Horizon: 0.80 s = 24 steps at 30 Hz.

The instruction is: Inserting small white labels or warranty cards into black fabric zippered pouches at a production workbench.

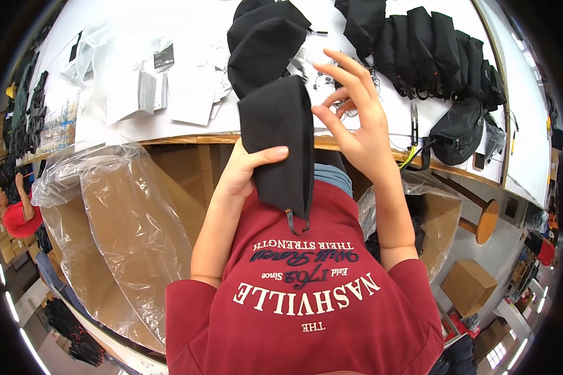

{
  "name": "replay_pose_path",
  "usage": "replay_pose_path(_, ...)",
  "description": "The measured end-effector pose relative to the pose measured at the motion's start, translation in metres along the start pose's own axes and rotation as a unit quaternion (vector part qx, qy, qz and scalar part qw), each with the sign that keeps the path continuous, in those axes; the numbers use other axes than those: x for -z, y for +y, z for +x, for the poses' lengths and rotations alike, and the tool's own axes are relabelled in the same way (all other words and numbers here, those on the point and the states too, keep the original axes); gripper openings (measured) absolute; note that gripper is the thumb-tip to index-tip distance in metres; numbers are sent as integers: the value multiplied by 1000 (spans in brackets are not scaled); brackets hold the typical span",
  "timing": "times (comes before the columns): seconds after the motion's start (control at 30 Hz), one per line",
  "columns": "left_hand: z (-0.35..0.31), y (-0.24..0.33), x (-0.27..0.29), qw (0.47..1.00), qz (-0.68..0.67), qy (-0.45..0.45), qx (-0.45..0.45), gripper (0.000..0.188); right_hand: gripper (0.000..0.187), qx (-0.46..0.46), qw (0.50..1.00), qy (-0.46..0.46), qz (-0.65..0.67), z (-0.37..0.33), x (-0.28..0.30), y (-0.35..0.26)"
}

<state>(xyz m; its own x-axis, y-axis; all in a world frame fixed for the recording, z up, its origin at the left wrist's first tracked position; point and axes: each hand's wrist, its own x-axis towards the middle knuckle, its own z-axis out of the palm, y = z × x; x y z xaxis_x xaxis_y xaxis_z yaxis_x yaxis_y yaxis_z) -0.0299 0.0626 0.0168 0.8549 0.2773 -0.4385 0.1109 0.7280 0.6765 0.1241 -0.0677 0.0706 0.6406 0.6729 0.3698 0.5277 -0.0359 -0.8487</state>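
A black fabric zip pouch (pixel 274 137) stands on end in front of my chest, a small dark pull tab hanging at its lower end. My left hand (pixel 244 169) grips its left side, the thumb pressed flat across the front. Close to the pouch's right edge is my right hand (pixel 360 112), its upper fingers stretched out and apart. The thumb tip comes very near the pouch edge; I cannot make out anything held there. Just beyond, more black pouches (pixel 266 47) lie overlapping on the white table (pixel 187 128).
Stacked white cards (pixel 145 94) and loose thin strings lie on the table. Black pouches (pixel 435 53) line the far right, near small scissors (pixel 414 122) and a black bag (pixel 460 134). A plastic-lined carton (pixel 116 231) stands lower left, a wooden stool (pixel 486 222) right. Another person (pixel 22 215) is far left.
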Motion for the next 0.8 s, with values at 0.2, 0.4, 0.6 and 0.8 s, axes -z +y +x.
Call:
replay_pose_path(0.2,-3,4,-6,999,32,7,15,54,14,36,989,-52,-135,10,5,10)
replay_pose_path(0.4,0,-8,-4,999,-10,31,19,45,10,39,984,-93,-148,0,6,8)
replay_pose_path(0.6,3,-11,4,997,-62,24,33,40,12,19,977,-203,-54,-21,10,-6)
replay_pose_path(0.8,8,-3,9,998,-57,36,-3,41,13,8,946,-323,-28,-28,11,-18)
